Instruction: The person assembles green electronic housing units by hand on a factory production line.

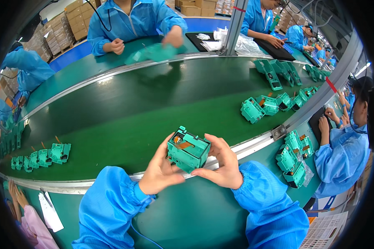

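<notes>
Between my two hands I hold up a green plastic housing (188,154), tilted, above the metal rail at the near side of the belt. Its box-like body has an open recess with an orange flat cable and a small round part inside. My left hand (160,170) grips its left side, the fingers partly hidden behind it. On the other side my right hand (222,162) holds it with the thumb at the lower edge and fingers along the right face. Blue sleeves cover both my forearms.
A green conveyor belt (124,137) carries several housings (60,153) at left and more housings (252,110) at right. More green housings (293,157) lie on the bench to my right, by a co-worker (345,141). A metal post (328,95) rises there. Across the belt, another co-worker (133,20) handles green parts.
</notes>
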Motion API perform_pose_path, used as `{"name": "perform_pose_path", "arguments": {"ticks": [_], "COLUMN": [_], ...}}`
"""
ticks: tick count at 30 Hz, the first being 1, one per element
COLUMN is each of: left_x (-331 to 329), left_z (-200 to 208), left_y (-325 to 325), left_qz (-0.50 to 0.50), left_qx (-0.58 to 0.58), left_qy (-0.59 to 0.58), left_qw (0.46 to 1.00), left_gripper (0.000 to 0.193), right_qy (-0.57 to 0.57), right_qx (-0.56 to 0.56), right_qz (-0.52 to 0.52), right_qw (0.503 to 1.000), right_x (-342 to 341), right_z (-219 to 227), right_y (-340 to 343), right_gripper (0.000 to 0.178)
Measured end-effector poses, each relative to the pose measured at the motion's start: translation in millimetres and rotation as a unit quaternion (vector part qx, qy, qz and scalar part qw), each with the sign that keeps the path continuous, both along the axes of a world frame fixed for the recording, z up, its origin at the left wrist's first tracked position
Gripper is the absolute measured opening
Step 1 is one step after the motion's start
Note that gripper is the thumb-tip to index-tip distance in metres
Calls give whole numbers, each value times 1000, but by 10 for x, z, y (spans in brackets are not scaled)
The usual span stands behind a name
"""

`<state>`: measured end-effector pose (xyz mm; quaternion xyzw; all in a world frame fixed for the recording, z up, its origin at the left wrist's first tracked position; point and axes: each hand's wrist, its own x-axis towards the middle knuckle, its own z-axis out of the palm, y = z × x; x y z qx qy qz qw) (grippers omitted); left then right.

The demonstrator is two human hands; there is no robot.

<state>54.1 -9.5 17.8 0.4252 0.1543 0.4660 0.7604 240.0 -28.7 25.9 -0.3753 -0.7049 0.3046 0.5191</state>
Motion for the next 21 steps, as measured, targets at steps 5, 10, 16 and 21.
{"name": "perform_pose_path", "arguments": {"ticks": [5,10,16,21], "left_x": [-11,-155,-190,-184], "left_z": [-1,-91,-29,-72], "left_y": [-8,12,-20,-5], "left_qz": [22,-102,-194,-240], "left_qx": [-18,-203,-292,-271], "left_qy": [56,-141,-235,-275], "left_qw": [998,964,907,891], "left_gripper": [97,65,71,69], "right_qy": [-43,-77,-112,-112], "right_qx": [47,123,126,121], "right_qz": [65,-21,-21,-12], "right_qw": [996,989,985,986], "right_x": [-76,-12,-9,26], "right_z": [157,202,254,256], "right_y": [-53,-40,-47,-47], "right_gripper": [66,62,71,70]}}
